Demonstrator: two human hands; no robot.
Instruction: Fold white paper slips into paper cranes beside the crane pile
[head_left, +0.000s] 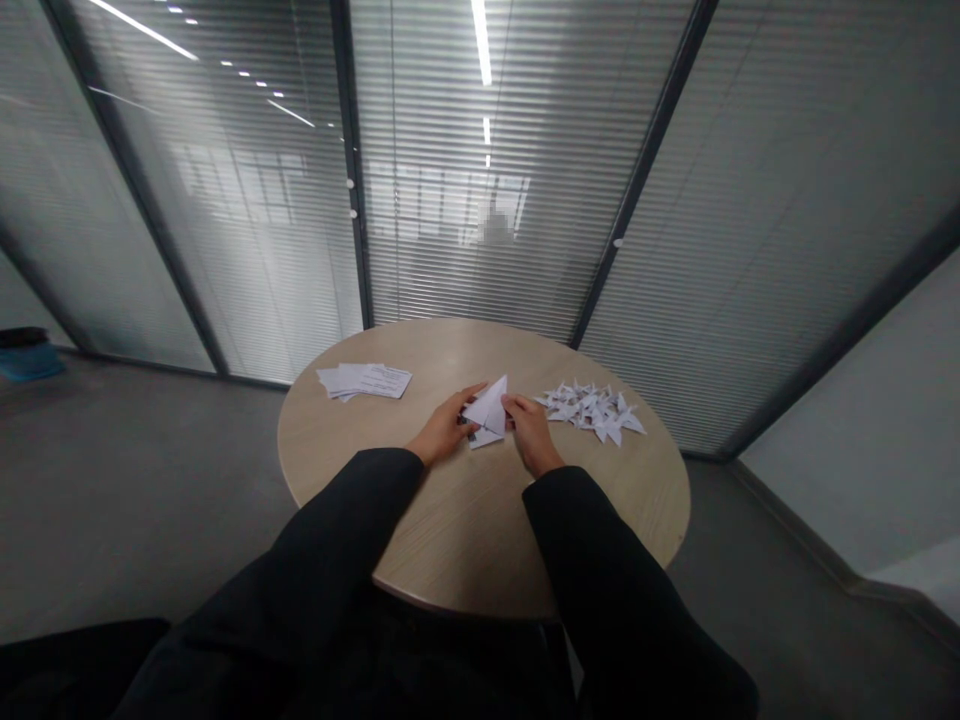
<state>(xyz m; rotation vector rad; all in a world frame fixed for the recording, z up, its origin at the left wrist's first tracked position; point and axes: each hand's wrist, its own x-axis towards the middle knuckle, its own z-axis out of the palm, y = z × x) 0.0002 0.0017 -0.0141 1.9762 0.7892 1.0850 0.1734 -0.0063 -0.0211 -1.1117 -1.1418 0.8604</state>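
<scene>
Between my two hands is a sheet of white paper (489,408), partly folded, with a pointed corner standing up and some dark print showing at its left edge. My left hand (442,428) grips its left side, fingers curled behind and over the edge. On the opposite side my right hand (531,430) pinches the paper's right edge between thumb and fingers. Just right of that hand lies a pile of folded white paper cranes (592,408). Some fingertips are hidden behind the paper.
A loose stack of printed white papers (364,380) lies on the left part of the round wooden table (450,530). Behind the table runs a glass partition with blinds (480,270). A blue bin (30,355) stands on the floor at far left.
</scene>
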